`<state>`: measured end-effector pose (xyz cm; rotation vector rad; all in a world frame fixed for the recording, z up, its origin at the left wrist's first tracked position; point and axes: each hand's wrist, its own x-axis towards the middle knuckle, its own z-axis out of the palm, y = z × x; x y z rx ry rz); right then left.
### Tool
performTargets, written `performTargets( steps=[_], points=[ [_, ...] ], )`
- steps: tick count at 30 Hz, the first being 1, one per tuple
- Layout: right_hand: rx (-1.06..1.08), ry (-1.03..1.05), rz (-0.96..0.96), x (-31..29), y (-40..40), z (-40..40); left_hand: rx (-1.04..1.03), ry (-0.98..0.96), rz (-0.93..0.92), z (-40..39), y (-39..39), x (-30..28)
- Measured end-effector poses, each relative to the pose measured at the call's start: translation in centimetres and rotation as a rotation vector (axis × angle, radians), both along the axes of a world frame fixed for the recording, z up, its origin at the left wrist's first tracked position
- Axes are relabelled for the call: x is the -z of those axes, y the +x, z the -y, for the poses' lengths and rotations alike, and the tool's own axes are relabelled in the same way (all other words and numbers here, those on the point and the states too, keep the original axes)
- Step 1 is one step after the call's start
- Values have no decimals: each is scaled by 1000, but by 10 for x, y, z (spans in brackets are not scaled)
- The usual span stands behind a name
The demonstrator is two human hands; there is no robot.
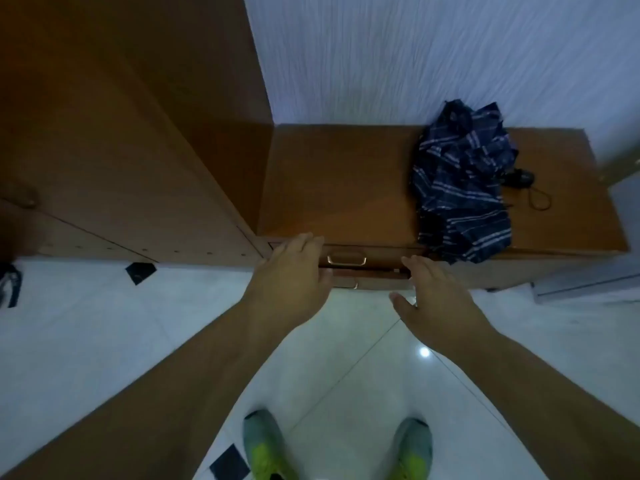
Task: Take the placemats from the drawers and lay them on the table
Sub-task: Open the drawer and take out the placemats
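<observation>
No placemats can be seen; if they are in the drawers, they are hidden. The top drawer (363, 259) of the low wooden chest (332, 188) has a shiny metal handle (346, 260), and just under it is a second drawer (367, 280) with a dark gap between the two.

The left hand (294, 271) rests at the left end of the top drawer's front, fingers laid flat over the edge, not wrapped around anything that shows. The right hand (433, 296) is at the right end of the drawers, fingers straight and spread, thumb sticking out, holding nothing. The handle sits between the two hands.

On top of the chest, to the right, lies a folded dark blue umbrella (460, 181) with pale stripes. It hangs a little over the front edge, just beside the right hand. A tall wooden wardrobe (114, 140) stands tight against the chest's left side. Below is a shiny white tiled floor (104, 327) and two green shoes (266, 445). No writing can be read.
</observation>
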<state>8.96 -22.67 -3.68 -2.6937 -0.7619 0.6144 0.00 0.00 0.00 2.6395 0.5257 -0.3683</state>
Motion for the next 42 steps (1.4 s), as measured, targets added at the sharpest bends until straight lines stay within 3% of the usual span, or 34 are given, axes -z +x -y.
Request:
performTargets(
  steps=[3, 12, 20, 33, 38, 42],
  points=[
    [-5, -30, -3, 47, 6, -2, 18, 34, 29, 4, 4, 48],
    [-59, -149, -31, 198, 14, -9, 62, 135, -141, 12, -10, 214],
    [-56, -196, -12, 281, 36, -34, 89, 139, -168, 5, 18, 303],
    [-63, -313, -79, 333, 40, -39, 93, 146, -431, -11, 35, 352],
    [-43, -300, -54, 334, 40, -42, 88, 176, -361, -10, 32, 356],
    [-32, -311, -56, 336, 40, -44, 92, 132, -441, -10, 35, 358]
  ],
)
